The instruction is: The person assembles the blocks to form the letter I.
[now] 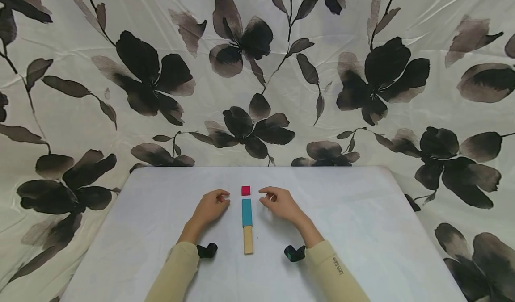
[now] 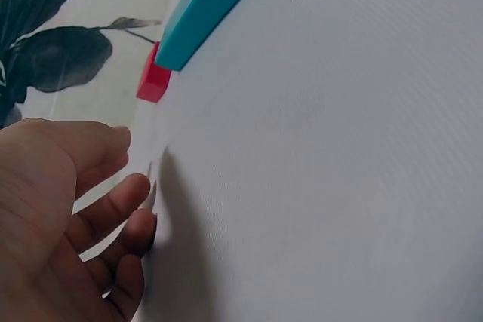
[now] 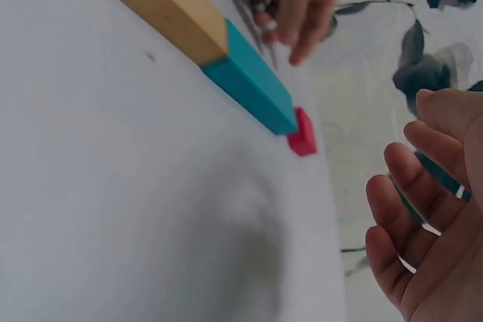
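A small red cube (image 1: 246,190) sits at the far end of a line of blocks on the white table. Just nearer, with a narrow gap, lies a long blue block (image 1: 247,212), and its near end meets a plain wooden block (image 1: 248,240). Left of the cube, my left hand (image 1: 212,206) is held with loosely bent fingers and nothing in them. My right hand (image 1: 281,202) mirrors it on the other side, also holding nothing. Neither hand touches a block. In the right wrist view the blue block (image 3: 253,81) partly covers the red cube (image 3: 303,135).
The white table (image 1: 161,179) ends at a straight far edge. Behind it hangs a pale cloth (image 1: 314,127) with dark flowers. A black device (image 1: 207,250) is worn at the left wrist and another black device (image 1: 295,253) at the right.
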`<state>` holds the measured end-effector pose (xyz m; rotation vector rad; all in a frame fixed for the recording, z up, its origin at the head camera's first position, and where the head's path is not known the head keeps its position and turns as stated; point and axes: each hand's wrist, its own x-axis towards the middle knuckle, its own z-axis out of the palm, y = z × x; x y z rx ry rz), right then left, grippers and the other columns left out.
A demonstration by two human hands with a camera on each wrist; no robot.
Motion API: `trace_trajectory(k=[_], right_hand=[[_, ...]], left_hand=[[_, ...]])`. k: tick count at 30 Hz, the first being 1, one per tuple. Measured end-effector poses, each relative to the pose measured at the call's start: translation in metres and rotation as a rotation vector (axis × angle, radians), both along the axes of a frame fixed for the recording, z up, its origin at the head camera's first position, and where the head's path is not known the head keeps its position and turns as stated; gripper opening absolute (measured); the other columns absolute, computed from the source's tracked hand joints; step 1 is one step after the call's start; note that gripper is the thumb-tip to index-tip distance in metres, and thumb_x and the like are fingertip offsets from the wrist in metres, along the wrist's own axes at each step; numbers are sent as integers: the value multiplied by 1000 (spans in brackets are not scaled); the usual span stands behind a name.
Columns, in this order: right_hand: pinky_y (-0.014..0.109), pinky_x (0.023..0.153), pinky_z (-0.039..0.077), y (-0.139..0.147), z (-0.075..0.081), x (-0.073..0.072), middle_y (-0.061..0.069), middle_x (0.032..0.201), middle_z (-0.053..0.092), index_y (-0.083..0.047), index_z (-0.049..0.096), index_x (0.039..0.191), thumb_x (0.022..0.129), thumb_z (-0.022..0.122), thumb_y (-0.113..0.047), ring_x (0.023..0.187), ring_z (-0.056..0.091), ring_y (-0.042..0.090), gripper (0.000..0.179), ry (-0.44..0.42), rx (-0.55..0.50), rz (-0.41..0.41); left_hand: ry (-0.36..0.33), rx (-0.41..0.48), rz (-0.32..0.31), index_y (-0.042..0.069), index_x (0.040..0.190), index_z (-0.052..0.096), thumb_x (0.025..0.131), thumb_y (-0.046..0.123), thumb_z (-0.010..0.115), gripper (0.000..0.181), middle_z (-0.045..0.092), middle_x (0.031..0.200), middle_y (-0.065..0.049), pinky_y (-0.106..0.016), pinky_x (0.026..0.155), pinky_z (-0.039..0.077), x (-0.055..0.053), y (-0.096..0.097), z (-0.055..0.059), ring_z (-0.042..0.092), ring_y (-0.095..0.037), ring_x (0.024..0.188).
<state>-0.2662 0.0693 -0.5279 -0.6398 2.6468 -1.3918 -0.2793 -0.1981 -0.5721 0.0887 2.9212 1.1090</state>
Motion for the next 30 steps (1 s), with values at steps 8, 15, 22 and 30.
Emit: trace_trajectory(k=[8, 15, 22, 30], right_hand=[[32, 66, 46, 36, 27, -24, -4, 85, 61, -12, 69, 115, 92, 67, -18, 75, 53, 15, 24, 66, 113, -19], [32, 62, 44, 71, 38, -35, -3, 85, 61, -11, 69, 115, 92, 67, -21, 71, 52, 14, 26, 118, 233, -86], [39, 72, 47, 100, 45, -35, 8, 100, 64, -7, 67, 118, 92, 67, -21, 84, 57, 21, 30, 171, 287, -157], [52, 89, 45, 127, 43, -25, 18, 126, 56, -2, 60, 128, 92, 67, -22, 111, 56, 37, 42, 201, 336, -208]], left_hand=[[4, -16, -23, 10, 115, 68, 92, 22, 66, 26, 62, 88, 1, -40, 73, 46, 6, -23, 7, 55, -18, 80], [-12, -29, -36, 9, 119, 66, 93, 23, 65, 29, 62, 91, -1, -36, 68, 45, 11, -41, 16, 56, -16, 78], [7, -26, -40, 5, 123, 64, 93, 20, 65, 33, 62, 95, -4, -33, 59, 46, 14, -58, 35, 58, -17, 77], [44, -90, -28, 5, 123, 63, 94, 20, 64, 32, 63, 100, -7, -37, 67, 47, 12, -78, 48, 57, -23, 87]])
